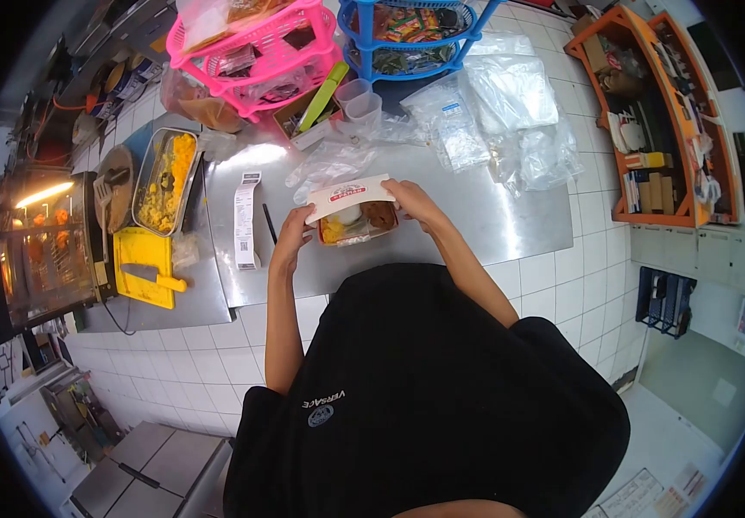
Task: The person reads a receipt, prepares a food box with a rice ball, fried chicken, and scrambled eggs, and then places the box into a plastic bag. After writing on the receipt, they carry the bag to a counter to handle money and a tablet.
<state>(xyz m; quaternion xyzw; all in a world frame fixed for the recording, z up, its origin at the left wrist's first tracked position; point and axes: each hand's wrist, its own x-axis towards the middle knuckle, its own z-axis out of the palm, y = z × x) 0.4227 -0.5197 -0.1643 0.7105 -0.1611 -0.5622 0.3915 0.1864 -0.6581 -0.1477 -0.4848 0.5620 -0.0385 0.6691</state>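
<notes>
A cardboard food box (359,235) sits on the steel table in front of me. Its white lid (348,198), printed in red, is raised and tilted at the far side. My left hand (293,231) grips the lid's left end, and my right hand (413,203) grips its right end. Inside the box lie yellow food at the left, something white in the middle, and a brown, fried-looking piece (380,216) at the right. My fingertips are partly hidden by the lid. Left of my left hand are a printed receipt (246,221) and a black pen-like stick (270,223).
Pink (256,65) and blue (407,60) basket racks stand at the back, with plastic cups (362,105) between them. Clear plastic bags (511,108) lie at the right. A metal tray of yellow food (165,181), a knife (152,274) on a yellow board (144,295) and a lit display case (49,250) stand left.
</notes>
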